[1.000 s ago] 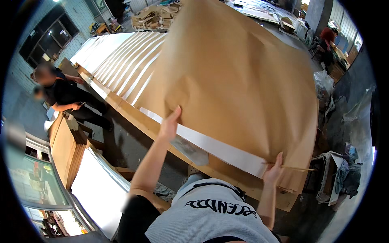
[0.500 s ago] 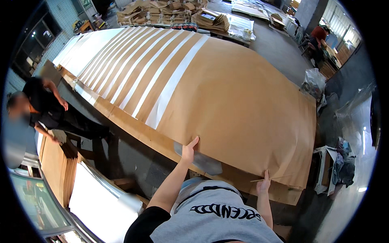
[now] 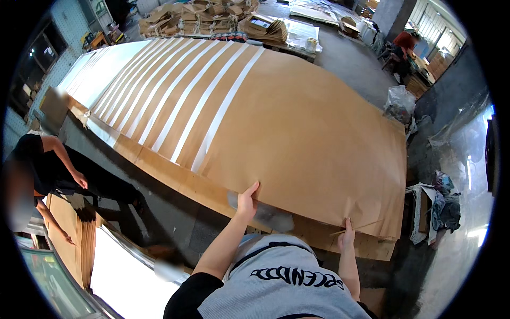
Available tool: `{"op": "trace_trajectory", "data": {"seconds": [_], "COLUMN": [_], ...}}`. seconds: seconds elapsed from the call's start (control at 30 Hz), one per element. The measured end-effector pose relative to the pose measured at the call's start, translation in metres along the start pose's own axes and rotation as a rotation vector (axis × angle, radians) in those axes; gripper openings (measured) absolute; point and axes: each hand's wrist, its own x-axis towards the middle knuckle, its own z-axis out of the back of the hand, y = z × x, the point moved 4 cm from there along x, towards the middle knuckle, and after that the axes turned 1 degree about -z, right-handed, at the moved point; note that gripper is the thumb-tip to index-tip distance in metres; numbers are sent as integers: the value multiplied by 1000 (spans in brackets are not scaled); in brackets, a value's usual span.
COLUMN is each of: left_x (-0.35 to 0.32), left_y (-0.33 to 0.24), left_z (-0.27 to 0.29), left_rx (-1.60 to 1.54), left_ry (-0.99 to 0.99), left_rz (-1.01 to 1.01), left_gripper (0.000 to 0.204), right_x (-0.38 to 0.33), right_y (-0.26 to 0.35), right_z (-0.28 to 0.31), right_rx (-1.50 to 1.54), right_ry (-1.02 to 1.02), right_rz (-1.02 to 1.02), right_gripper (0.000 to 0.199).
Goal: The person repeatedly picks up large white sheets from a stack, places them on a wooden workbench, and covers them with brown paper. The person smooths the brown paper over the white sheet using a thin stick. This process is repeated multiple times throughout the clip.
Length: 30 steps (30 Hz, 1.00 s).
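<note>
A large brown paper sheet (image 3: 313, 127) lies on top of a long table (image 3: 175, 181), its near edge towards me. At that edge, my left hand (image 3: 247, 202) is closed with the thumb on top of the sheet. Further right, near the sheet's corner, my right hand (image 3: 346, 238) grips the same edge. A thin wooden stick (image 3: 367, 225) passes through or beside my right fingers; its exact hold is hidden. Shallow creases run in the paper by that hand. Beneath the edge, between my hands, lies a greyish translucent sheet (image 3: 275, 217).
Brown and white overlapping strips (image 3: 212, 127) cover the table's left part. At left, a co-worker (image 3: 64, 159) reaches over a stack of brown sheets (image 3: 82, 244). Folded brown pieces (image 3: 204, 18) are piled beyond the table. A bag (image 3: 399, 103) and a box (image 3: 422, 215) stand at right.
The whole view has shifted slightly. My hands keep their grip on the sheet's edge. The co-worker's lower hand is now over the brown stack.
</note>
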Motion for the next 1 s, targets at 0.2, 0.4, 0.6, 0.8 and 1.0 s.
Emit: {"op": "trace_trajectory", "data": {"seconds": [0.2,0.4,0.6,0.8,1.0], "left_x": [-12,7,16,15,18], "left_y": [-52,-100,-102,-111,-114], "left_z": [16,57,65,62,65], "left_rx": [284,541,584,615,660], "left_ry": [-113,-318,-359,-431,-412], "left_rz": [-305,-426,-446,-435,-448], "left_gripper": [23,19,20,24,23], "right_x": [7,8,6,14,18], "right_y": [-3,-4,1,-3,-9], "right_z": [13,16,9,23,28], "right_rx": [-53,-73,-116,-122,-100], "right_ry": [-70,-29,-44,22,61], "right_rz": [-25,-9,-70,-56,-88], "right_gripper": [38,47,36,35,46]}}
